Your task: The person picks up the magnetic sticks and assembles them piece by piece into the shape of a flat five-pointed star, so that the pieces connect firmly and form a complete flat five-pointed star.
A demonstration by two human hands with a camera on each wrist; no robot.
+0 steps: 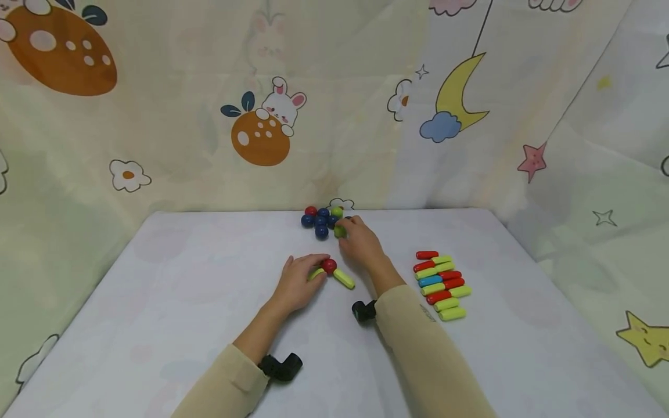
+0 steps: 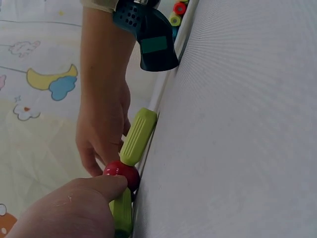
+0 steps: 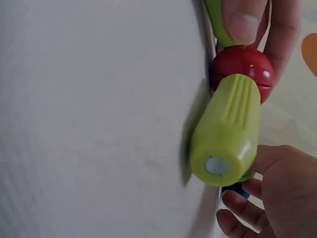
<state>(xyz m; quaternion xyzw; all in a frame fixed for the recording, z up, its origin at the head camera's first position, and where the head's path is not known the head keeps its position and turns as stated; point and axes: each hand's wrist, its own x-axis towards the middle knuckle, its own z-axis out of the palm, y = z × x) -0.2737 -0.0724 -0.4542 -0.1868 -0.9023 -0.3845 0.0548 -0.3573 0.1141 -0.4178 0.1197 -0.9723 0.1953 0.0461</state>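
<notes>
We see a pale bench with a hanging backdrop behind it, printed with a rabbit and a yellow moon. Near the bench's middle lies a red ball with two green sticks angling off it. The left hand pinches one stick beside the ball, between thumb and fingers. Toward the far edge, the right hand pinches a green ball beside some dark blue balls. Coloured sticks lie in rows on the right.

From the head view, we find the left hand's stick partly covered; the right fingers hide part of the cluster. In the right wrist view, a stick blocks most of the green ball. Both sleeves are cut off below.
</notes>
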